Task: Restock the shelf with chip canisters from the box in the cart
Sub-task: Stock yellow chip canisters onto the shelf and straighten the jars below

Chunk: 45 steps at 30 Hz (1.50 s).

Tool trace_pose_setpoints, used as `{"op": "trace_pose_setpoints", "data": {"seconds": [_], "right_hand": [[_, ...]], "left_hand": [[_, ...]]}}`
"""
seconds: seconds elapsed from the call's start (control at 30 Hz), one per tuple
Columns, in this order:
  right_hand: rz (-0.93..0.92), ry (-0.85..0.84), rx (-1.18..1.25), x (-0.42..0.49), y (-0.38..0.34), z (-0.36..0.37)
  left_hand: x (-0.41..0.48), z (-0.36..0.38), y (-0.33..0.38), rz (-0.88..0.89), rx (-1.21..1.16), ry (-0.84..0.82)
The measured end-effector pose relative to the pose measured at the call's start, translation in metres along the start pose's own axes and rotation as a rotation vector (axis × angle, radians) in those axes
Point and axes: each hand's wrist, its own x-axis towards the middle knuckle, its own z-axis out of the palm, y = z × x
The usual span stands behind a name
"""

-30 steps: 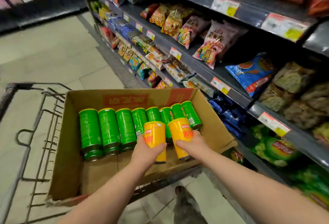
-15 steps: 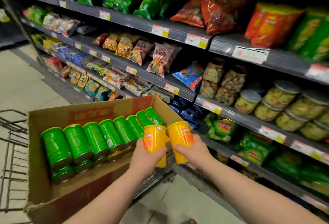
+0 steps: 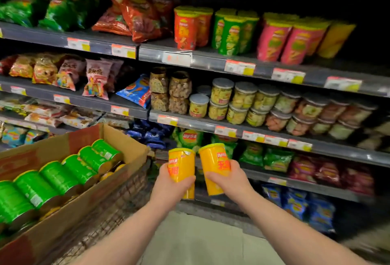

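Note:
My left hand (image 3: 168, 184) grips a yellow chip canister (image 3: 181, 163), held upright. Beside it, my right hand (image 3: 229, 177) grips a second yellow canister (image 3: 213, 159), tilted slightly left. Both are held in front of the lower shelves, right of the cardboard box (image 3: 128, 153). The box rests in the wire cart (image 3: 118, 205) and holds several green canisters (image 3: 69, 172) lying on their sides, with yellow ones partly showing beneath. On the top shelf (image 3: 263, 67) stand red, green, pink and yellow canisters (image 3: 335, 39).
Shelves run across the view with snack bags (image 3: 92, 81), clear jars (image 3: 242, 100) and price tags. Blue and green chip bags (image 3: 276, 159) fill the lower shelves. Pale floor (image 3: 202, 241) shows between my arms and the shelf base.
Both hands have lifted the two yellow canisters out of the box and carried them right toward the shelves. My view has swung right and up, bringing the top-shelf canisters into sight.

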Motion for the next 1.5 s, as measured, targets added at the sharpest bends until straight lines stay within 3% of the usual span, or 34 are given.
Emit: {"op": "trace_pose_setpoints", "data": {"seconds": [0.27,0.57,1.0,1.5], "right_hand": [[0.082,0.178,0.115,-0.033,0.083,-0.143],[0.095,0.262,0.16,-0.059,0.141,-0.242],[0.007,0.338,0.218,-0.027,0.122,-0.298],[-0.234,0.472,0.204,0.08,0.025,-0.346]], "left_hand": [[-0.055,0.14,0.061,0.086,0.073,-0.172],[-0.098,0.24,0.1,0.142,0.062,-0.282],[-0.073,0.273,0.168,0.236,0.067,-0.3],[0.03,0.26,0.277,0.511,-0.104,-0.263]]}}
